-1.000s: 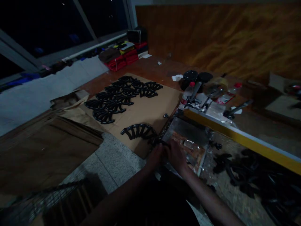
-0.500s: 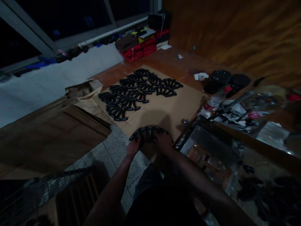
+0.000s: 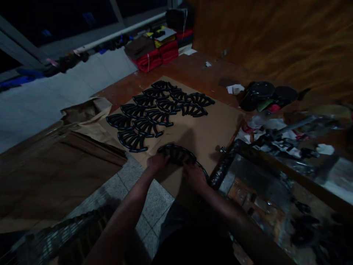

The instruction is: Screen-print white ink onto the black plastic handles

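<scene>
The scene is dim. My left hand is closed on the left end of a black fan-shaped piece near the front edge of a brown cardboard sheet. My right hand grips the same piece at its right end. Farther back on the cardboard, several more black fan-shaped pieces lie in rows.
A metal frame or press with a shiny plate stands right of my hands. Behind it are black round tubs, bottles and clutter. Flattened cardboard lies to the left, red folded cloth at the back, a wire basket bottom left.
Both hands left the metal plate on the right and came to the black piece on the cardboard, taking hold of it. The view swung left.
</scene>
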Tool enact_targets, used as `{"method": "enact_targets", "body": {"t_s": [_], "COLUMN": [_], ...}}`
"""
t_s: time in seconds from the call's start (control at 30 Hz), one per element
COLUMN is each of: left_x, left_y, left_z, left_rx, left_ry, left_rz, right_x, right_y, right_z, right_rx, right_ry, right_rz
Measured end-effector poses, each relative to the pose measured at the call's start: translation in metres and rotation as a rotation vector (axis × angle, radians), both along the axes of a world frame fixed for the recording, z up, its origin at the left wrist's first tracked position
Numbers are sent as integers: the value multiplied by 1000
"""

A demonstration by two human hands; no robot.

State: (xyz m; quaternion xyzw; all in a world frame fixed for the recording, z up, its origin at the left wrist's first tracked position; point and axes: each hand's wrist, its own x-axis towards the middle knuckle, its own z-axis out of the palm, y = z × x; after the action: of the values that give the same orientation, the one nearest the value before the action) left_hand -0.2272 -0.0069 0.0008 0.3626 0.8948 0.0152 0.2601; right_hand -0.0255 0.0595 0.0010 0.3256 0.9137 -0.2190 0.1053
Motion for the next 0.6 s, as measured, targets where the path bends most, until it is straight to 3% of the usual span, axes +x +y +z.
{"method": "enact_targets", "body": {"t_s": [0.07,0.17,0.23,0.3,0.43,0.6], "left_x": [20,52,66,72,66,27], "left_y": [-9,-17,-15,-10,0,35], "left_z": [-4,-17,-26,-32,-31,-13], "left_rx": [90,277,306,289,246,324], "left_ry": [137,249,254,253,218,235], "left_rz": [-26,-227,-324,-330,-337,-523], "right_x": [3,6,6,5,3,-2], "right_y": [-1,-1,-1,-1,-2,-2], "right_z": [-4,-11,-14,-15,-11,-5], "right_rx": [-15,-32,-40,-43,-68,-123], "right_ry": [5,19,25,25,16,-3], "right_rz": [1,0,4,9,-4,-15]}}
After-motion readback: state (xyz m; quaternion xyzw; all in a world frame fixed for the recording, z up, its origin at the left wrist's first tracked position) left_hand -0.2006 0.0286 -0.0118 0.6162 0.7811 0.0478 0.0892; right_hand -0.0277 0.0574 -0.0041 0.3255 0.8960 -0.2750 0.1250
